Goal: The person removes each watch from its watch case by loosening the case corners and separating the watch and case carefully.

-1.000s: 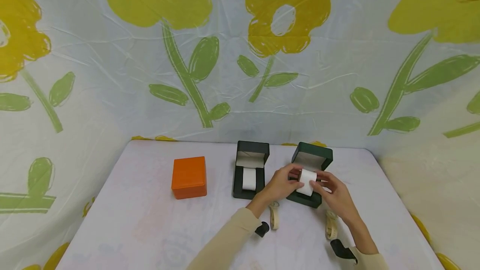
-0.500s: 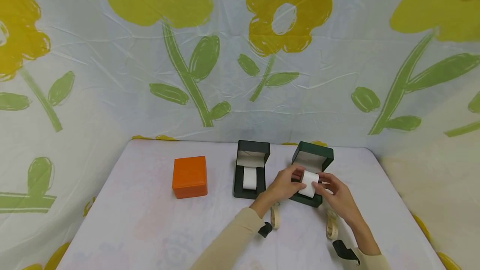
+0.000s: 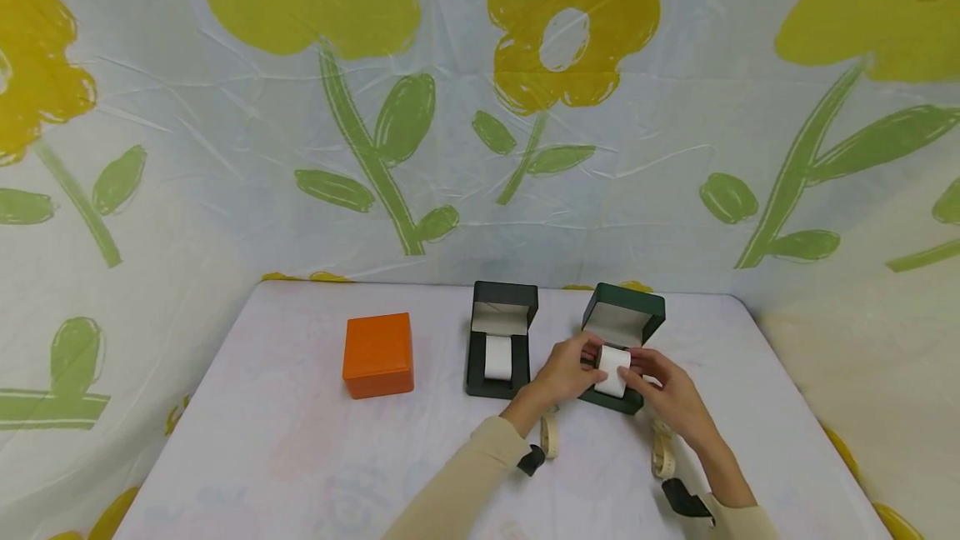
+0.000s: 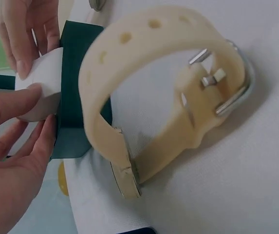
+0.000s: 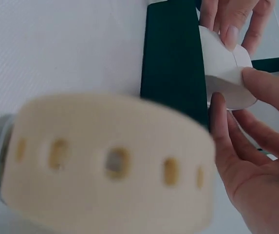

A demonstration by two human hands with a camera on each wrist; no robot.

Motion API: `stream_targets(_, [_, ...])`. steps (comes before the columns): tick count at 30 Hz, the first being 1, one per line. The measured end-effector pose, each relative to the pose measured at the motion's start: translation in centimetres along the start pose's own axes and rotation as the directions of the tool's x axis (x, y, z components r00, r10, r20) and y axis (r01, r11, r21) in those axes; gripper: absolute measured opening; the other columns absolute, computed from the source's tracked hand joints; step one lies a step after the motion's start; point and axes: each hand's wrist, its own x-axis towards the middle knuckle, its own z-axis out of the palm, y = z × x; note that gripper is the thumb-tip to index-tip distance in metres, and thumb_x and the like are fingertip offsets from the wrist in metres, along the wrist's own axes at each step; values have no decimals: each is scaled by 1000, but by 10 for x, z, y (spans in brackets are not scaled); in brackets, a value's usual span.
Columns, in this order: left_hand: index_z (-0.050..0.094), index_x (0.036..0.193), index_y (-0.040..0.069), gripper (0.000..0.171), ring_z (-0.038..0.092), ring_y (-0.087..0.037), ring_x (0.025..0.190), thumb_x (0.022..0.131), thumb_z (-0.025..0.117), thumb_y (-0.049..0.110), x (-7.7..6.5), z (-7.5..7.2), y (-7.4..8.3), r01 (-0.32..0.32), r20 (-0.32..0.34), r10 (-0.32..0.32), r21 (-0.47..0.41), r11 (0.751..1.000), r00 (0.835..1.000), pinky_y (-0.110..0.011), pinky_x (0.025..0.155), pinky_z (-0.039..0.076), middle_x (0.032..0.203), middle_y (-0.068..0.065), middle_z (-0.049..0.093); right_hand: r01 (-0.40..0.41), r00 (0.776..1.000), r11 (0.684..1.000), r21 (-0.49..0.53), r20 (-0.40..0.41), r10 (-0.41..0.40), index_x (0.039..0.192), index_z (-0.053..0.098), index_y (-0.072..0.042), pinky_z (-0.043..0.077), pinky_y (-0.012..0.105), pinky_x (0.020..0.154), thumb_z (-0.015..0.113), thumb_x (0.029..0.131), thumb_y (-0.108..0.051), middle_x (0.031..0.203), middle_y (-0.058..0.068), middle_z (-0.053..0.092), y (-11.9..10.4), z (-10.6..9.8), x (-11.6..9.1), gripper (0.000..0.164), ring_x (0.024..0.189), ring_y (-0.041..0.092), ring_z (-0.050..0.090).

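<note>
In the head view, my left hand (image 3: pixel 561 368) and right hand (image 3: pixel 670 390) pinch a white watch cushion (image 3: pixel 613 372) from both sides. The cushion sits at the mouth of a dark green watch box (image 3: pixel 628 301) whose lid stands raised. In the left wrist view, the left thumb lies on the curved white cushion (image 4: pixel 49 73), its other fingers beneath. The right wrist view shows the right thumb and fingers around the cushion (image 5: pixel 224 58), beside the green box wall (image 5: pixel 173 58). The cushion's lower part is partly hidden by the box.
Left of the green box stands a black watch box (image 3: pixel 477 369), lid raised, with a white cushion (image 3: pixel 498 358) inside. Farther left is a closed orange box (image 3: pixel 378 355). Beige watch straps (image 3: pixel 550 436) show near both wrists; one strap (image 4: pixel 129 39) has a metal buckle.
Both hands and the white cushion have shifted slightly down toward the green box's base. The boxes keep their places.
</note>
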Motion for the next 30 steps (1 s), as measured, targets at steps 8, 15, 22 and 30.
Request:
stream_targets(8, [65, 127, -1, 38, 65, -11, 95, 91, 76, 0, 4, 3, -1, 4, -21, -3, 64, 998, 1000, -15, 81, 53, 109, -8, 69, 14, 999, 999, -34, -34, -15, 129, 62, 5, 53, 18, 83, 73, 98, -22, 106, 11, 67, -1, 3, 2, 43, 99, 20, 63])
stream_targets(15, [67, 125, -3, 36, 63, -10, 88, 91, 77, 2, 5, 6, -2, -5, -71, 14, 128, 992, 997, -16, 78, 51, 103, -9, 68, 16, 1000, 999, -28, -25, -17, 132, 59, 9, 59, 30, 84, 76, 95, -14, 104, 14, 66, -4, 5, 5, 47, 99, 28, 63])
stream_targets(22, [68, 119, -4, 32, 62, -10, 82, 90, 78, 1, 7, 10, -2, 1, -124, 15, 131, 991, 992, -16, 75, 51, 98, -10, 67, 31, 997, 999, -41, -68, -34, 127, 61, 8, 54, 16, 76, 78, 92, -11, 99, 14, 66, -2, 8, 6, 43, 95, 26, 63])
stream_targets(30, [70, 116, -1, 31, 67, -10, 75, 87, 81, 3, 8, 14, 1, 57, -198, -32, 121, 991, 980, -17, 69, 52, 88, -10, 71, 39, 989, 998, -57, -137, -47, 118, 62, 7, 53, 14, 72, 81, 90, -10, 97, 16, 70, 0, 11, 7, 38, 90, 29, 68])
